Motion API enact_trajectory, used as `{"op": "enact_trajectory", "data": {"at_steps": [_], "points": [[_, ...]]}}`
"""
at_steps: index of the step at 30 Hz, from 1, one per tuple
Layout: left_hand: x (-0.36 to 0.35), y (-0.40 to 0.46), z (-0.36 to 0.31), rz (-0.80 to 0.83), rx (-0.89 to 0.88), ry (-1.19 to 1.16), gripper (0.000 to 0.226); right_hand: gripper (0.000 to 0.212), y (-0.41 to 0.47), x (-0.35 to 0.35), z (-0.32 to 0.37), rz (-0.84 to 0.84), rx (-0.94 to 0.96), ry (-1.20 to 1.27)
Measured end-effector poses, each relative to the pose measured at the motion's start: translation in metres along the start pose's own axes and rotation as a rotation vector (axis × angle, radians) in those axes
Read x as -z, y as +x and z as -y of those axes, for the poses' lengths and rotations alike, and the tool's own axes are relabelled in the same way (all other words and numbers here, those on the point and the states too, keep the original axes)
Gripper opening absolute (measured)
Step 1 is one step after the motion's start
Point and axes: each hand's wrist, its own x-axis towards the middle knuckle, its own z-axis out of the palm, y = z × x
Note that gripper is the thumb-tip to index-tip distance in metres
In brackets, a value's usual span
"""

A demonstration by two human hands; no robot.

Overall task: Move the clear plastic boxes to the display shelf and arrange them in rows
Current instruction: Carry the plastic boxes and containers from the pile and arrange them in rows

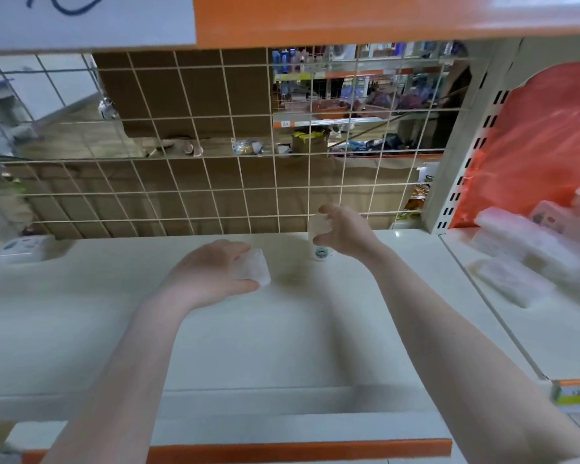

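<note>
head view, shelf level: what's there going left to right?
box at the far left → left hand gripping a clear box → right hand gripping another clear box → upright divider → pile of clear boxes by the red bag.

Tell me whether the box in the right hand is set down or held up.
Held up: the right hand pinches the clear box above the shelf.

Shelf [81, 329] mid open; wire grid [215, 182] blocks rear
</note>
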Motion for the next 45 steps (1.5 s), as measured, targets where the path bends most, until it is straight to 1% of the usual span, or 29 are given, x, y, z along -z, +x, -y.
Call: {"op": "enact_trajectory", "data": {"at_steps": [4, 8, 15, 17, 22, 25, 28, 31, 34, 38, 45], "points": [[0.0, 0.001, 0.004, -0.002, 0.0, -0.012, 0.067, 0.059, 0.001, -0.003, -0.002, -0.002, 0.001, 0.004], [0.0, -0.001, 0.006, 0.006, 0.009, -0.044, 0.068, 0.058, 0.002, -0.004, -0.005, 0.011, -0.012, 0.068], [-0.003, -0.003, 0.009, -0.013, 0.02, -0.011, 0.069, 0.067, -0.006, 0.0, -0.009, 0.056, 0.036, 0.095], [-0.003, -0.005, 0.011, -0.018, 0.03, -0.004, 0.069, 0.063, -0.009, 0.002, -0.01, -0.003, 0.073, 0.076], [-0.004, -0.012, 0.023, -0.021, 0.069, -0.005, 0.069, 0.039, -0.025, 0.005, -0.009, -0.264, 0.077, 0.099], [-0.003, -0.016, 0.034, -0.025, 0.073, 0.016, 0.069, 0.031, -0.041, 0.0, -0.002, -0.324, 0.094, 0.126], [0.0, -0.022, 0.05, -0.028, 0.085, 0.024, 0.068, 0.028, -0.052, -0.012, 0.016, -0.282, 0.082, 0.139], [0.005, -0.029, 0.072, -0.036, 0.084, 0.02, 0.069, 0.026, -0.058, -0.03, 0.036, -0.233, 0.061, 0.095], [0.011, -0.037, 0.099, -0.035, 0.08, 0.015, 0.069, 0.031, -0.061, -0.055, 0.063, -0.165, 0.036, 0.09], [0.021, -0.049, 0.15, -0.017, 0.065, -0.003, 0.07, 0.034, -0.061, -0.094, 0.108, -0.095, 0.022, 0.042], [0.051, -0.063, 0.252, -0.011, 0.003, 0.051, 0.069, 0.034, -0.05, -0.173, 0.191, -0.065, 0.032, -0.05]]}}
